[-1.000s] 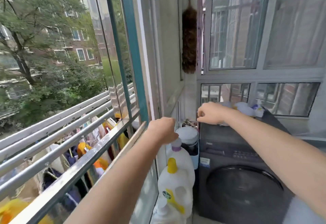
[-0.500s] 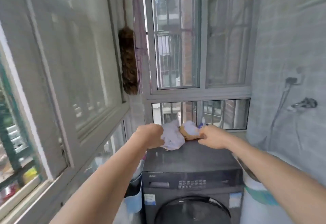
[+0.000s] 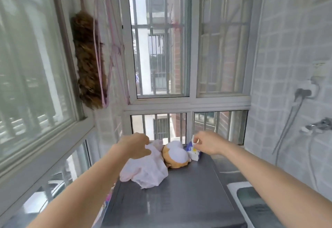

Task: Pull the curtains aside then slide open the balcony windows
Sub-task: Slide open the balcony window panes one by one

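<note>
The end balcony window (image 3: 193,51) faces me, white-framed, with a left glass pane (image 3: 159,48) and a right glass pane (image 3: 222,48); barred buildings show through. No curtain is in view. A second window (image 3: 32,69) runs along the left wall. Both my arms reach forward over a dark washing machine top (image 3: 179,197). My left hand (image 3: 133,145) hovers just above a pink cloth (image 3: 145,170), fingers loosely curled and apart. My right hand (image 3: 206,143) hangs beside a small white and blue packet (image 3: 194,153), fingers apart, gripping nothing that I can see.
A plush toy (image 3: 177,154) lies between the cloth and the packet. A brown feather duster (image 3: 88,62) and pink hangers (image 3: 115,48) hang in the left corner. On the tiled right wall are a plugged socket (image 3: 305,91) and a tap (image 3: 319,125). A white appliance (image 3: 251,200) stands at the right.
My view has swung right, from the open left window to the end window, and I am closer. Both hands, fists before, have loosened and spread above the things on the washing machine.
</note>
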Demonstrator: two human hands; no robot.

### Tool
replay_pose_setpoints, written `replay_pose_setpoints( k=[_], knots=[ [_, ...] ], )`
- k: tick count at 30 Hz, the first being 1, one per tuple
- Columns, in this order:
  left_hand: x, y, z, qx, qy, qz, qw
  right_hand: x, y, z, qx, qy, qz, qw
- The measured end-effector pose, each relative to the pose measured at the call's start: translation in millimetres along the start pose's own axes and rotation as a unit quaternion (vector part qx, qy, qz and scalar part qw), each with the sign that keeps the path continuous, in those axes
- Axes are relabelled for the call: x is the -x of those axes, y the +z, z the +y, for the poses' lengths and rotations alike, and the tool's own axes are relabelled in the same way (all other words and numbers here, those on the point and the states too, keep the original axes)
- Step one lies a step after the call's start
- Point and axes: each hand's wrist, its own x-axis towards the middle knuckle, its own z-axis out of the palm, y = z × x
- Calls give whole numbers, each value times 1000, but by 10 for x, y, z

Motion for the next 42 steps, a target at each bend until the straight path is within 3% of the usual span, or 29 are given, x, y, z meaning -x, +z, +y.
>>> replay_pose_setpoints(
  k=[8,13,18,28,35,40,42],
  knots=[
    [-1589,-107,-573,44,-3,4,999,-1426,-128,-125,53,-4,4,999],
    [-2653,-323,-794,91,0,64,994,-2425,-213,-27,74,-15,43,996],
    [-3335,-129,-857,95,2,70,993,-3163,-146,73,110,-34,42,992],
    [-4383,86,-1355,50,-112,51,991,-4817,-116,209,152,-149,45,976],
    [-5487,476,-1895,58,-168,82,981,-6115,146,124,231,-273,106,928],
    [-6042,942,-2198,-12,-197,102,975,-6980,570,-214,288,-353,162,875],
    [-6180,1111,-2330,-54,-199,149,967,-7226,702,-416,305,-397,189,844]
  ],
)
